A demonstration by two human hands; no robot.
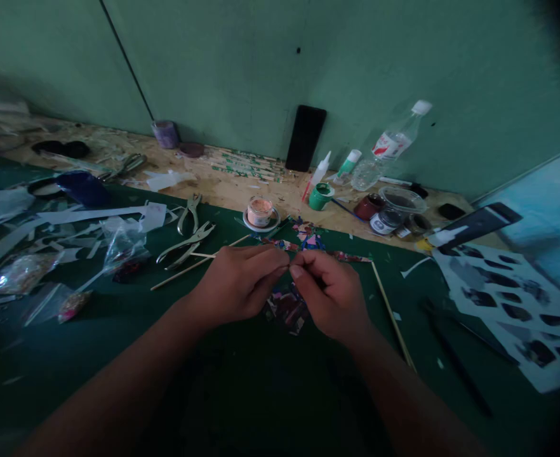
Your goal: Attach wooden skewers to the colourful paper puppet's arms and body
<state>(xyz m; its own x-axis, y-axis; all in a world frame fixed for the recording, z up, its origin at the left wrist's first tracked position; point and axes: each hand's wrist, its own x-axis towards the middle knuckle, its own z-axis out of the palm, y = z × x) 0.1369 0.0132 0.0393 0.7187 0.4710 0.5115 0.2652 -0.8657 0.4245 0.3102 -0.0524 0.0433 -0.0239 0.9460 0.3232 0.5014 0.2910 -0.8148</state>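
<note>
Over the multicoloured patchwork [287,311], left hand [244,279] and right hand [330,292] meet, fingertips pinched together; any held piece is indiscernible. The patchwork looks partly assembled; what remains is unclear. Beyond it stands an open jar [260,219].

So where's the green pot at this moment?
In the head view, the green pot stands just right of centre, beyond the right hand, close to the nozzle-tipped bottle.
</note>
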